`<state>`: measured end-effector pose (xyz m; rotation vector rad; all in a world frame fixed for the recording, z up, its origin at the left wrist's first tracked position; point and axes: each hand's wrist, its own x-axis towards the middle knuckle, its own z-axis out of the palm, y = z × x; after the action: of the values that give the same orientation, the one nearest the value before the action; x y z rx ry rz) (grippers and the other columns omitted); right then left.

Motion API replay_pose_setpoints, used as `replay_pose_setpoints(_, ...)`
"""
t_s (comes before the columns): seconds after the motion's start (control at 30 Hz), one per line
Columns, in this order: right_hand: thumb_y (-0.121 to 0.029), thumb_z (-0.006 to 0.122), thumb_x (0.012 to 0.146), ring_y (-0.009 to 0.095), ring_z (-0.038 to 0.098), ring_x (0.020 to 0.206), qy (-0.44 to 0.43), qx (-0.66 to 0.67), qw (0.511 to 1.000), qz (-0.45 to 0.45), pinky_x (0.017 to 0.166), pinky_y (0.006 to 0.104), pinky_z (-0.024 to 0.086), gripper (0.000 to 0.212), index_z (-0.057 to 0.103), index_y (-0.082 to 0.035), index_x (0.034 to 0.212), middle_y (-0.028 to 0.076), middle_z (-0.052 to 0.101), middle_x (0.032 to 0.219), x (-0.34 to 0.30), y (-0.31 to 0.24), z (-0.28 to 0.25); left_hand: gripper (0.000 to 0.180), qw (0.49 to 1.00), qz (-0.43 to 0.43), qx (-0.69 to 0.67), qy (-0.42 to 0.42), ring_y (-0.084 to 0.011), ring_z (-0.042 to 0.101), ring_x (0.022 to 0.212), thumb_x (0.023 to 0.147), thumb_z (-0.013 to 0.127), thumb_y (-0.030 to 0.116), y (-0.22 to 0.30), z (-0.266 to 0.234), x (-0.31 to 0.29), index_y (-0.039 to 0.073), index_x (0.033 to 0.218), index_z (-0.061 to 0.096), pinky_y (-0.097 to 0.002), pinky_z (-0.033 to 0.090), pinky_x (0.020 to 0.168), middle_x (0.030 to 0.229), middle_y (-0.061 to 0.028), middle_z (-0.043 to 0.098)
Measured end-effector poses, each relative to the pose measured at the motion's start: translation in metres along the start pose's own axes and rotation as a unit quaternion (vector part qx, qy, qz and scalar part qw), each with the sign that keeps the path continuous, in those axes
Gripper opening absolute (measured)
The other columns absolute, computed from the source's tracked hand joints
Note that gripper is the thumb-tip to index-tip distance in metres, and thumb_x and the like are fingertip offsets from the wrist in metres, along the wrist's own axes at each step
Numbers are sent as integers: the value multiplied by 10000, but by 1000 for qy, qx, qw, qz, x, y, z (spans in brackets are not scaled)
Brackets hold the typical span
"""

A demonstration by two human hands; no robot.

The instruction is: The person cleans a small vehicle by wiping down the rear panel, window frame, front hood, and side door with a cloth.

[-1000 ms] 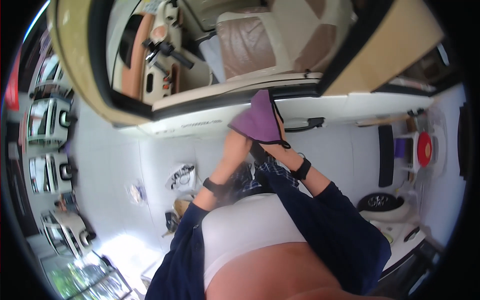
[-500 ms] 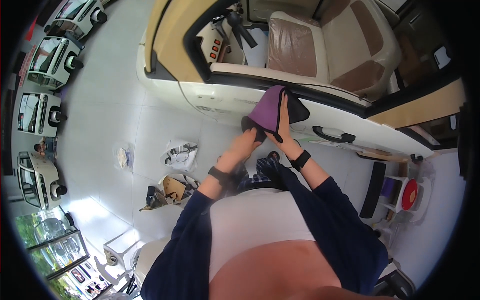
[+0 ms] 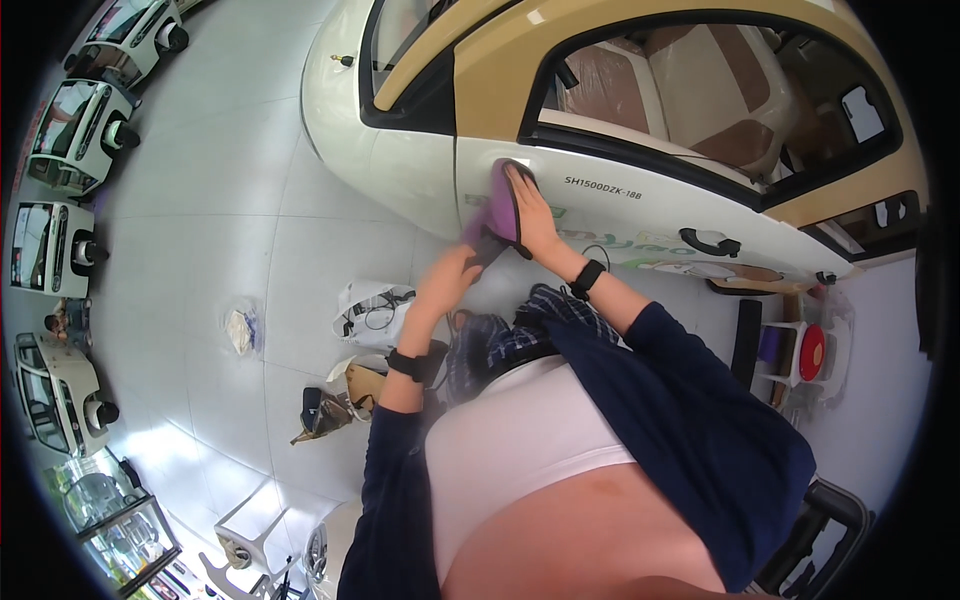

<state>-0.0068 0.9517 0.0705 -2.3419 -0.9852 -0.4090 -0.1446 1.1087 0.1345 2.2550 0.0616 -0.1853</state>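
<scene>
A purple cloth (image 3: 507,205) with black edging lies partly against the white door (image 3: 610,215) of a small cream-and-tan vehicle. Flat on top of it, fingers stretched upward, is my right hand (image 3: 532,218), pressing near the door's front seam. My left hand (image 3: 450,275) is curled around the cloth's lower, dark end, lower and to the left. Motion blurs that end, and part of the left fingers is hidden. Above the cloth is the window opening (image 3: 690,155) with dark trim.
A black door handle (image 3: 710,242) sits right of my hands. Bags (image 3: 375,315) and a brown-and-dark bundle (image 3: 325,410) rest on the tiled floor. White stools (image 3: 790,345), one red-topped, stand at right. Small vehicles (image 3: 75,135) line the far left; a person (image 3: 70,322) is among them.
The view has shifted, showing more of the vehicle's front. The cloth has gone from near the window sill to lower on the door panel. My left hand has moved lower and leftward.
</scene>
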Motion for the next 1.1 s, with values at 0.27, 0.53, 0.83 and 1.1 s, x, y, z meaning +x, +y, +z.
replay_pose_setpoints(0.27, -210, 537, 728, 311, 305, 1249, -139, -132, 978, -80, 1066, 368, 183, 654, 325, 121, 1251, 216, 320, 1341, 39, -49, 15, 261, 997, -56, -2, 62, -349, 524, 946, 805, 568, 169, -49, 1, -19, 38, 1022, 508, -379, 422, 789, 1001, -169, 556)
replay_pose_setpoints(0.53, -80, 532, 635, 409, 373, 1167, -95, 67, 972, -203, 1028, 478, 250, 498, 470, 161, 1066, 291, 448, 1165, 57, -108, -2, 180, 930, -121, 86, 337, -290, 542, 871, 802, 505, 60, -46, -37, -44, 76, 973, 560, -371, 395, 790, 941, -99, 558)
replay_pose_setpoints(0.83, -76, 519, 753, 437, 379, 1144, -3, 273, 955, -118, 974, 470, 297, 471, 414, 50, 1195, 278, 393, 1234, 104, -152, -61, 273, 812, 66, -17, 580, -267, 493, 887, 808, 445, -12, 25, -128, 42, 42, 1057, 542, -349, 407, 773, 956, -116, 537)
replay_pose_setpoints(1.1, -71, 562, 734, 379, 462, 1070, 99, 265, 954, -98, 885, 391, 390, 468, 445, 21, 1177, 200, 479, 1184, 106, -123, -63, 282, 836, 156, 4, 526, -288, 552, 965, 787, 450, 26, -10, -75, 100, 26, 1051, 550, -350, 415, 834, 1043, -135, 574)
